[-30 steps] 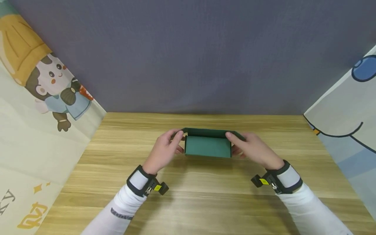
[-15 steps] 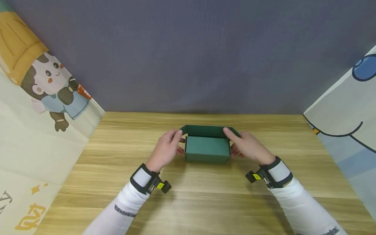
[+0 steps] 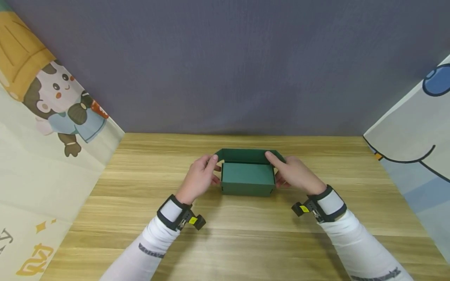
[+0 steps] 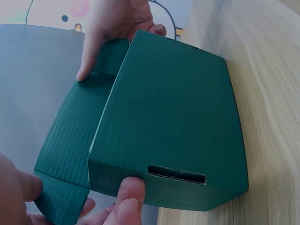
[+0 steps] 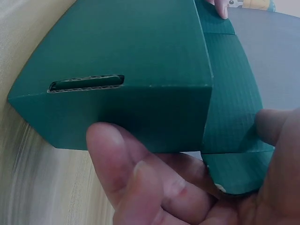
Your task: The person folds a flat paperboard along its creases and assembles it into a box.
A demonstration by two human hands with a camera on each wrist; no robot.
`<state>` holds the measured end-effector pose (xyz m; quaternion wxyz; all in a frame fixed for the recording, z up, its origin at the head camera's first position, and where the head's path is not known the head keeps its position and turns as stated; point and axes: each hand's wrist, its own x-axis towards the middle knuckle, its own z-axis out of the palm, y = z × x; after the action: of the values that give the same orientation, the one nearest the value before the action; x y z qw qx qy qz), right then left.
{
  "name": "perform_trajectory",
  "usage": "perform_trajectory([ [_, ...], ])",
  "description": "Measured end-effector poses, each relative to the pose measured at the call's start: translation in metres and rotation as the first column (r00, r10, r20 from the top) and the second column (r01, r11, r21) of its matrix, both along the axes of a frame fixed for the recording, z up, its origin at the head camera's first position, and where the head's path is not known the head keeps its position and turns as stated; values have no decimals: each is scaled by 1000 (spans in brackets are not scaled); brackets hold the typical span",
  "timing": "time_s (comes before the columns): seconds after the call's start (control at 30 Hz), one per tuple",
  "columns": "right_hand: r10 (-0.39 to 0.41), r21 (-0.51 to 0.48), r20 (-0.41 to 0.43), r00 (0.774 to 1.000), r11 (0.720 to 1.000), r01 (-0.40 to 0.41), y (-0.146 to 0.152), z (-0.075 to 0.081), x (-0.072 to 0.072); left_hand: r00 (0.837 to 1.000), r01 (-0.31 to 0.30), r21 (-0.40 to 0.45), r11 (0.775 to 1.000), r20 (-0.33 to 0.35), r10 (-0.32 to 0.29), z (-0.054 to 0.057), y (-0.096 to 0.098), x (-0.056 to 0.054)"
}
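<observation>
A green corrugated cardboard box (image 3: 247, 173) sits at mid-table in the head view, its long flap (image 3: 244, 156) raised along the back edge. My left hand (image 3: 197, 177) pinches the flap's left side tab (image 4: 61, 197) between thumb and fingers, with other fingertips against the box's end wall. At the opposite end, my right hand (image 3: 299, 174) grips the flap around its right tab (image 5: 241, 171); the thumb lies on the flap's inner face. Each wrist view shows a narrow slot (image 4: 176, 174) along a box edge. The box's inside is hidden.
The wood-grain table (image 3: 246, 242) extends around the box. Behind it rises a grey-blue backdrop (image 3: 228, 70). Printed cartoon sheets stand at the left (image 3: 42, 156) and right (image 3: 404, 128). Both wrists carry strapped-on cameras.
The box has tipped so that its front wall now shows in the head view. My right hand has shifted slightly left, while my left keeps its hold on the tab.
</observation>
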<state>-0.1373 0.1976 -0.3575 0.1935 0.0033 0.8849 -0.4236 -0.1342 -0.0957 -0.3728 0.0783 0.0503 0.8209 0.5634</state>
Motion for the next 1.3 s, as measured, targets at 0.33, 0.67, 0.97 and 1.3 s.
perform_trajectory([
  [0.33,-12,-55,-50,999,998,10,1,0,6,1000,-14,30,999,22,14,1,0,1],
  [0.67,36,-55,-178,983,997,-47,4,-1,14,998,-31,53,998,49,29,1,1,2],
  [0.97,23,-121,-121,992,992,-38,10,9,18,999,-6,94,996,43,2,1,-3,2],
  [1.3,1,-224,-57,998,975,-14,11,14,21,998,-32,90,995,56,27,5,-5,5],
])
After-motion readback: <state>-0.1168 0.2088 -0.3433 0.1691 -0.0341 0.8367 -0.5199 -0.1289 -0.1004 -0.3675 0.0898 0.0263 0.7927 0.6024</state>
